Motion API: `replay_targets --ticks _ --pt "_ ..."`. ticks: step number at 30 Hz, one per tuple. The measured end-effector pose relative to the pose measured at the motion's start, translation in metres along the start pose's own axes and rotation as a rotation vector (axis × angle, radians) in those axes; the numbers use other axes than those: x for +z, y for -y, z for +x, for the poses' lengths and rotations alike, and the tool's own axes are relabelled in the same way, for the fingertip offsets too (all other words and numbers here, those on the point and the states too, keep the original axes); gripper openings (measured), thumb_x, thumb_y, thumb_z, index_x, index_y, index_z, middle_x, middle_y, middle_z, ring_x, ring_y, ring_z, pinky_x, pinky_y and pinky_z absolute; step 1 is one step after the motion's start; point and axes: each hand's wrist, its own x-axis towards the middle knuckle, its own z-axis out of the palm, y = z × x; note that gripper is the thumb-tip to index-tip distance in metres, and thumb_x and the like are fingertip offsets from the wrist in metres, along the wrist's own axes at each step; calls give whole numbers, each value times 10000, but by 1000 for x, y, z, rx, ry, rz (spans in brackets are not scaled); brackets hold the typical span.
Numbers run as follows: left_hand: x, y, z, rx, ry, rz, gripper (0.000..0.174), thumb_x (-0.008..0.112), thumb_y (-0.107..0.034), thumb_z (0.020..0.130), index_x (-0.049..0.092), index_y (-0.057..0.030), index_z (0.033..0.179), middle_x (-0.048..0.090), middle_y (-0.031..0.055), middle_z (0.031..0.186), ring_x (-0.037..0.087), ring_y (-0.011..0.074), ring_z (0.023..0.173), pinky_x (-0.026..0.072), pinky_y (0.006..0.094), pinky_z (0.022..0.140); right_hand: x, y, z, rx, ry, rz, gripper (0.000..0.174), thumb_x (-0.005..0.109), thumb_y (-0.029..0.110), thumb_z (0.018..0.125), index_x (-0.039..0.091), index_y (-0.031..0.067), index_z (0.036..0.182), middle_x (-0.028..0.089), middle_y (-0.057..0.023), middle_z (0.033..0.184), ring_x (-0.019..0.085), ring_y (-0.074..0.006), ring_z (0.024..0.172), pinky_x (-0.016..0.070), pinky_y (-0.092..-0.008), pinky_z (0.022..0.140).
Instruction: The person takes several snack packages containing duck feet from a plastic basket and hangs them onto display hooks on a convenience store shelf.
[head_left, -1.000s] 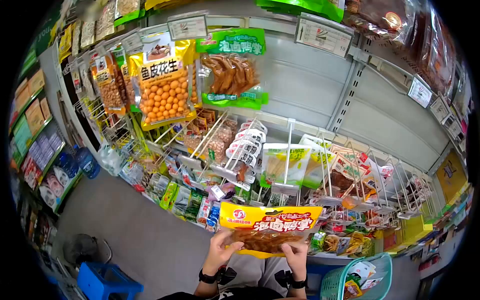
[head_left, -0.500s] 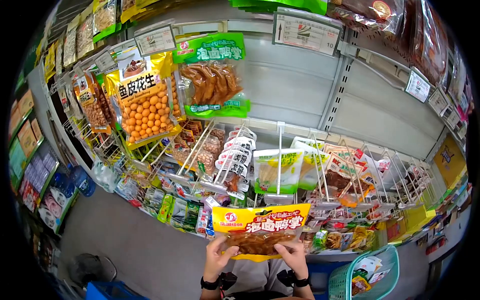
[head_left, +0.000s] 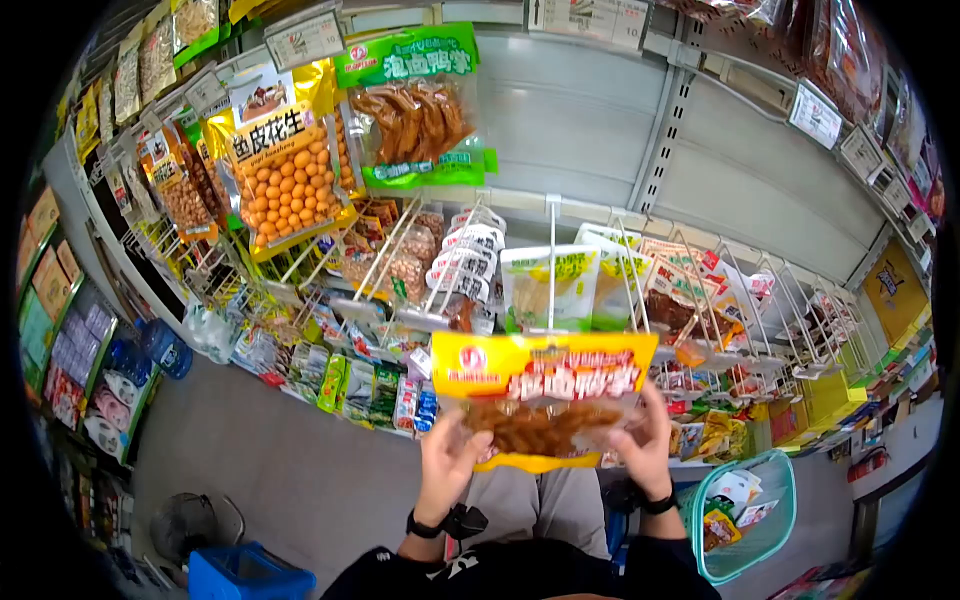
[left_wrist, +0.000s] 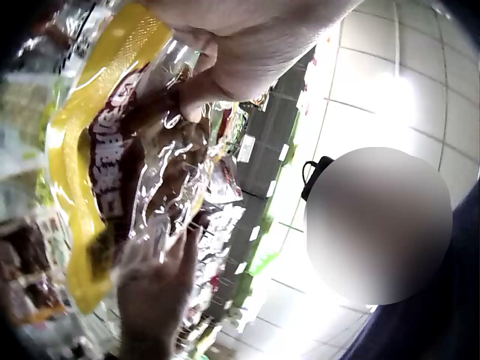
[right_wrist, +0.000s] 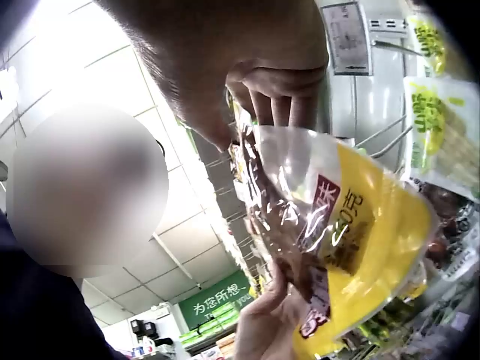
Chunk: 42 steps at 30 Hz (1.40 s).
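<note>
A yellow-topped plastic bag of duck feet is held up in front of the shelf, its printed face toward the head camera. My left hand grips its lower left side, with the thumb over the front. At the right side my right hand pinches it, thumb in front and fingers behind. The left wrist view shows the clear, glossy part of the bag beneath the left hand. In the right wrist view the bag's yellow end slants away from the right hand.
A green bag of duck feet hangs beside a bag of coated peanuts. Metal hooks with white-and-green packets stick out behind the held bag. On the right stands a turquoise basket containing packages. A blue stool sits lower left.
Both hands have raised the bag, which looks larger and overlaps the hooks more. My right hand has shifted from its lower edge to its right side. The shelf sits higher in view.
</note>
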Motion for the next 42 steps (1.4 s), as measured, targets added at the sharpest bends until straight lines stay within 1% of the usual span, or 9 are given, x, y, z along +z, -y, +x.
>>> replay_targets --ticks 1,5,7,9,17,25,27,39,42 --pt "4 -7 4 -90 22 -102 304 563 36 778 434 55 1053 557 85 897 548 112 757 466 249 679 4 13 6 -32 4 16 669 607 7 749 222 12 1296 489 -134 1138 495 -207 1038 438 -308 816" --pt "15 -25 12 39 67 -62 335 581 21 775 437 52 1075 503 81 1047 473 132 971 396 263 831 15 59 21 68 47 49 603 527 -52 788 205 27 1291 538 -149 1074 537 -195 971 479 -311 770" --pt "16 -36 19 65 128 -18 349 591 11 773 431 52 1080 508 75 1040 482 127 958 392 263 836 15 67 31 -32 42 -35 564 534 -49 786 256 26 1270 537 -137 1075 546 -186 953 493 -301 737" --pt "20 -46 21 55 129 -14 359 603 -2 770 429 49 1080 511 69 1034 480 123 958 388 262 837 10 83 37 91 91 -18 479 536 -13 797 321 22 1224 515 -124 1105 543 -186 961 528 -295 689" --pt "22 -90 38 42 294 129 304 529 -68 836 450 14 1118 509 74 1116 474 117 1025 364 249 878 12 96 60 101 167 95 410 529 44 820 374 30 1200 540 -100 1077 555 -171 936 544 -305 653" --pt "23 -119 73 70 276 335 299 494 -140 865 473 6 1126 562 76 1066 518 115 975 392 251 857 10 91 99 71 242 74 429 543 129 829 357 57 1209 563 -97 1048 574 -153 891 540 -277 602" --pt "28 -122 92 202 287 332 317 519 -196 854 492 -50 1134 595 25 1015 514 14 791 364 148 616 10 96 112 -1 211 40 422 549 129 825 367 47 1196 574 -98 1025 580 -142 864 538 -273 596" --pt "55 -172 152 244 319 278 309 540 -198 839 513 -38 1103 575 33 1045 508 68 947 406 200 743 6 145 161 -233 195 -27 388 552 134 824 399 25 1163 594 -100 978 589 -123 821 519 -235 576" --pt "56 -173 160 342 331 329 298 547 -278 830 541 -110 1076 585 -38 1006 478 5 829 343 176 637 6 149 166 -239 189 -27 390 551 133 825 403 30 1170 595 -97 977 592 -122 813 517 -231 577"
